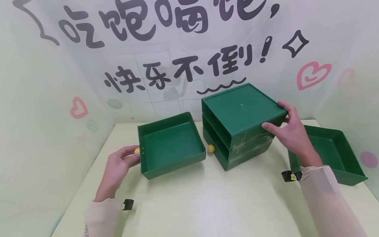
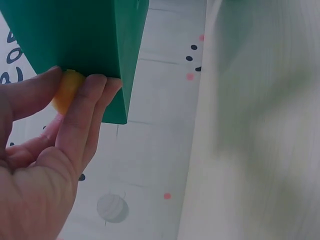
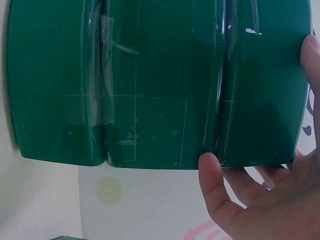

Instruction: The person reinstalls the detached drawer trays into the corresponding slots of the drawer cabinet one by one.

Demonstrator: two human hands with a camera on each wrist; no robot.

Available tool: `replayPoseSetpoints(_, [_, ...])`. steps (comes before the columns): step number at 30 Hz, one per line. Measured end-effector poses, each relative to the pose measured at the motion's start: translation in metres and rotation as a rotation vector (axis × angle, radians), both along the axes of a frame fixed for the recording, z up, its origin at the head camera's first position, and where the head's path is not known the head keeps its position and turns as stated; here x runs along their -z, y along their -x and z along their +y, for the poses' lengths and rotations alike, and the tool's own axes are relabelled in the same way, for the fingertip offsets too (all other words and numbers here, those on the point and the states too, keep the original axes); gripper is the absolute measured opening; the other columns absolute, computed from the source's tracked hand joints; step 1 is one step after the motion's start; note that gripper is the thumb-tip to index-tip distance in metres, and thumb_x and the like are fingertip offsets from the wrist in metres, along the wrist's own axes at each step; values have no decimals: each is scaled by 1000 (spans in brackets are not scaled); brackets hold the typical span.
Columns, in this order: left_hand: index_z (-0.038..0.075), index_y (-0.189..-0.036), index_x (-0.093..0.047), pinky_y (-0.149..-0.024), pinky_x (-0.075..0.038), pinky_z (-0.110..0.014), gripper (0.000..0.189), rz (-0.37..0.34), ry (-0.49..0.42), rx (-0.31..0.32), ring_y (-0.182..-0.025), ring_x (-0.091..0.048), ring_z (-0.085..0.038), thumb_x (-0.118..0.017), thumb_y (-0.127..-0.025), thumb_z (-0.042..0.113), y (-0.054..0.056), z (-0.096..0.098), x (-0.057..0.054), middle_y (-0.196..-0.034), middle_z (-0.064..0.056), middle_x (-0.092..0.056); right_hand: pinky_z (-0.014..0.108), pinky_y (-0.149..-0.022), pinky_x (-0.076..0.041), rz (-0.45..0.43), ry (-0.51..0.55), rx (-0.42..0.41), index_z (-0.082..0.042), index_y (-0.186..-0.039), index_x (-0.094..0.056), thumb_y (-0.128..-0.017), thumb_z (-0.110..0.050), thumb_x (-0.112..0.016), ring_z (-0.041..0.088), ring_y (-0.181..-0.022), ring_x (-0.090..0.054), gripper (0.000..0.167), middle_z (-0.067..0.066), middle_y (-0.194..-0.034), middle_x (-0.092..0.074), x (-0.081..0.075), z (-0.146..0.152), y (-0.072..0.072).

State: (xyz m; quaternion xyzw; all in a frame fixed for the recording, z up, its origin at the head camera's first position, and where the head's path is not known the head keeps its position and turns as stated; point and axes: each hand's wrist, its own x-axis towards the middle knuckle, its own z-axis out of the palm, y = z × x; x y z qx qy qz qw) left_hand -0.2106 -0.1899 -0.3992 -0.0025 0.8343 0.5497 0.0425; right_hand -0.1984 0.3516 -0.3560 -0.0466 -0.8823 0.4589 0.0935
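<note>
My left hand (image 1: 118,166) pinches the round yellow knob (image 2: 69,92) on the front of a green drawer (image 1: 171,144). Nothing lies inside this drawer, and it hangs over the table left of a green drawer cabinet (image 1: 242,108). At the cabinet's upper right end, my right hand (image 1: 291,135) grips the corner, thumb on one side and fingers bent round the edge. The cabinet has three stacked tiers; the upper two slots gape, while the bottom one holds a drawer with a yellow knob (image 1: 211,148). Clear tape runs along the seams between tiers (image 3: 105,85).
Another green drawer (image 1: 328,151) stands on the table at the right, partly behind my right forearm. The pale table (image 1: 189,204) meets a white printed backdrop (image 1: 165,65) with black lettering behind the cabinet. Curtain-like walls close off both sides.
</note>
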Motion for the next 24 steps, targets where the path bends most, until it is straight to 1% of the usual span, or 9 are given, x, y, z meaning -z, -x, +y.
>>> replayPoseSetpoints(6, [4,-137,-59,-93,-57,-23,50,-4,-27,23,-98,-76,-9,-69,-98,34,3,13,3,-132,-17,-68,69,-99,-45,-4,-1,5,-27,-164,-2,-92,-51,-70,49,-138,-34,102,22,-165,-23,0,-2,-1])
replayPoseSetpoints(13, [1,-134,-60,-91,-58,-25,44,25,-68,55,-96,-77,-11,-68,-99,25,8,26,10,-126,-20,-68,65,-98,-44,4,19,6,-27,-164,-3,-92,-50,-71,47,-138,-36,102,21,-164,-25,0,-3,-1])
replayPoseSetpoints(17, [1,-133,-61,-91,-59,-26,42,25,-65,57,-96,-77,-11,-68,-99,25,8,31,13,-125,-19,-69,63,-98,-44,11,17,4,-27,-164,-4,-92,-49,-71,47,-138,-36,101,21,-164,-26,-1,-3,-2])
replayPoseSetpoints(21, [3,-134,-61,-91,-59,-27,42,20,-47,56,-97,-77,-13,-68,-99,26,9,34,13,-126,-20,-69,65,-99,-44,10,19,4,-27,-164,-4,-92,-49,-71,48,-139,-36,101,21,-164,-25,0,-3,-3])
replayPoseSetpoints(24, [3,-134,-61,-92,-59,-28,42,15,-35,52,-97,-77,-13,-67,-99,26,8,35,13,-125,-20,-69,63,-97,-45,11,20,5,-28,-164,-4,-92,-49,-71,47,-138,-36,101,21,-164,-26,0,-3,-3])
